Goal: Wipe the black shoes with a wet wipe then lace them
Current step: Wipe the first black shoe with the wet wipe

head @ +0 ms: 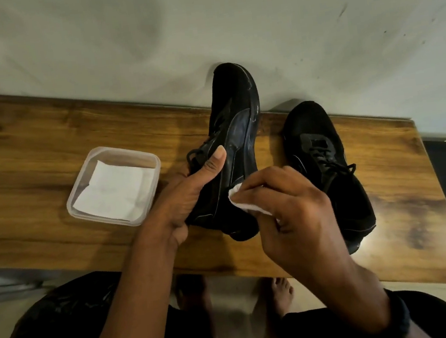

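Wiping step in hand.
Left grip (191, 192) clasps the black lace-up shoe (235, 116), tilted over the wooden table (29, 136); right grip (291, 208) pinches the white wet wipe (244, 201) against its side. The next move probably calls for turning the shoe.

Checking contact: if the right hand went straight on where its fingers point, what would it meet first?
The heel side of the tilted black lace-up shoe gripped by the left hand; the right hand's white wet wipe looks nearly touching, depth unclear.
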